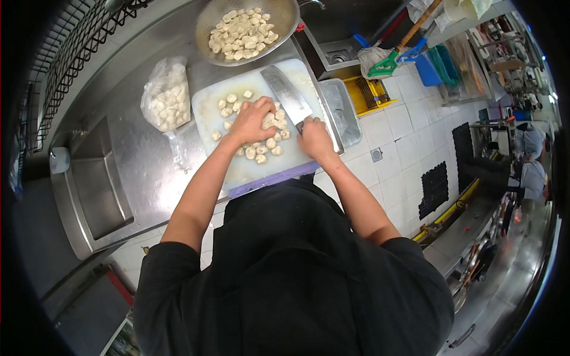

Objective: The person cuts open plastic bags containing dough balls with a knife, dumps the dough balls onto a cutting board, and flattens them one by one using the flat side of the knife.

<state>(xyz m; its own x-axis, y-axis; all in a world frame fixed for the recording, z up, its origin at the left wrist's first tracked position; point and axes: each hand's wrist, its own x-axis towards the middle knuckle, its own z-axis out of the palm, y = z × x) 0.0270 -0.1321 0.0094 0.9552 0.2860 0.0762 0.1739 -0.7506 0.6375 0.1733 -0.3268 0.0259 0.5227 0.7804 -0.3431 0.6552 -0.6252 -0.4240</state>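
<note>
Cleaver (286,92) in right hand (314,140), any lettering illegible

**Ones, Twos and Too Many to Number**

I count two hands, my left hand (252,123) and right hand (315,139); one cleaver (286,92); one cutting board (205,108); one plastic bag (167,98) at left; one metal bowl (286,21) at the far side; one yellow crate (355,94) at right. Over a dozen pale pieces (260,159) show on the cutting board; my left hand blocks exact tallying.
</note>
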